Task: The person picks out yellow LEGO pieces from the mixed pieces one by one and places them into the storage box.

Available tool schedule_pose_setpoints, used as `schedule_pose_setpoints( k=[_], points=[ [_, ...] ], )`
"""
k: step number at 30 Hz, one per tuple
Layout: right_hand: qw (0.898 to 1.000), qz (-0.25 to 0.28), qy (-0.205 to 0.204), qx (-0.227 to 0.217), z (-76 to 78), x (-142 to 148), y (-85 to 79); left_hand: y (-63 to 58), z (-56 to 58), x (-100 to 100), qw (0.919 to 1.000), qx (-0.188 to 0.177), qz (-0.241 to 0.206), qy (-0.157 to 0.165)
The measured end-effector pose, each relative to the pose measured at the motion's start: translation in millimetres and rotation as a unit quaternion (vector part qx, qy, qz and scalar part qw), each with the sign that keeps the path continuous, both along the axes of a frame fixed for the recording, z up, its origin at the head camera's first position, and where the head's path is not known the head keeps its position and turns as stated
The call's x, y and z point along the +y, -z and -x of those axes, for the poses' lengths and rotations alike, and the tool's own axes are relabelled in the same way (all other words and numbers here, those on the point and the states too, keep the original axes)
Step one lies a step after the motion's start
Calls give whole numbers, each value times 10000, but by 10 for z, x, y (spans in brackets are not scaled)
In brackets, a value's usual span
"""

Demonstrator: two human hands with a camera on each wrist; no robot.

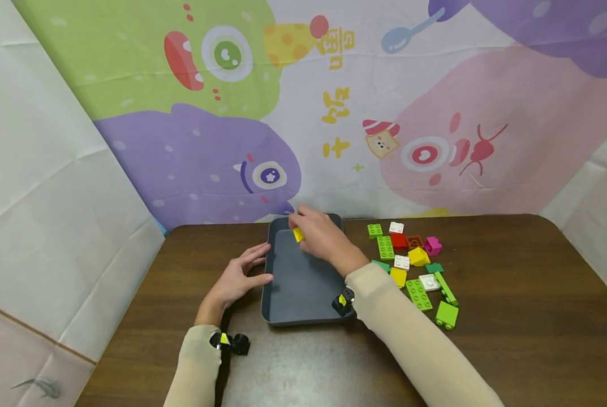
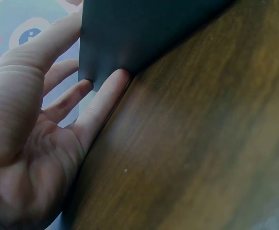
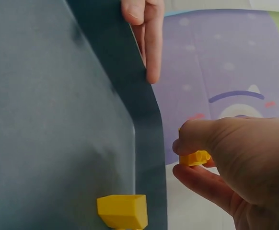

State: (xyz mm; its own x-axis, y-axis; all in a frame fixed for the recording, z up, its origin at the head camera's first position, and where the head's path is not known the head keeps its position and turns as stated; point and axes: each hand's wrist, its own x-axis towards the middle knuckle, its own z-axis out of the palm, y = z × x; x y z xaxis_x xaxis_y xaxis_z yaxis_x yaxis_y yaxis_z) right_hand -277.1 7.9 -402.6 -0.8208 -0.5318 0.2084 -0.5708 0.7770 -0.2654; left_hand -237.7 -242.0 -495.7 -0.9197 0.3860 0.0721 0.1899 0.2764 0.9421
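Observation:
A dark grey tray (image 1: 303, 282) lies on the wooden table. My left hand (image 1: 239, 277) touches the tray's left wall with spread fingers; in the left wrist view its fingertips (image 2: 118, 76) rest against the outside of the tray. Over the far end of the tray, my right hand (image 1: 323, 234) pinches a small yellow building block (image 3: 193, 158) between thumb and fingers. Another yellow block (image 3: 125, 211) sits inside the tray by its wall, in the right wrist view. Part of the hand hides the tray's far right side in the head view.
Right of the tray lie several loose building blocks, among them a light green block (image 1: 418, 295), a red block (image 1: 398, 241), a magenta block (image 1: 433, 246) and a white block (image 1: 402, 262). My right sleeve (image 1: 410, 333) crosses in front of some. A printed cloth (image 1: 334, 186) hangs behind the table.

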Motion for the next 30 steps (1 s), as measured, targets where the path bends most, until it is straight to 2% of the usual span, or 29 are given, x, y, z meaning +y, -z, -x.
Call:
schedule_pose_setpoints(
  k=[14, 22, 30],
  points=[
    [9975, -410, -72, -569, -60, -52, 126, 11, 11, -2, 10000, -16, 12, -21],
    [9953, -711, -234, -622, -54, -43, 225, 13, 1, -6, 10000, -12, 9, -20],
    [9934, -772, -302, -788, -63, -32, 282, 13, 3, -9, 10000, -29, 76, -12]
  ],
)
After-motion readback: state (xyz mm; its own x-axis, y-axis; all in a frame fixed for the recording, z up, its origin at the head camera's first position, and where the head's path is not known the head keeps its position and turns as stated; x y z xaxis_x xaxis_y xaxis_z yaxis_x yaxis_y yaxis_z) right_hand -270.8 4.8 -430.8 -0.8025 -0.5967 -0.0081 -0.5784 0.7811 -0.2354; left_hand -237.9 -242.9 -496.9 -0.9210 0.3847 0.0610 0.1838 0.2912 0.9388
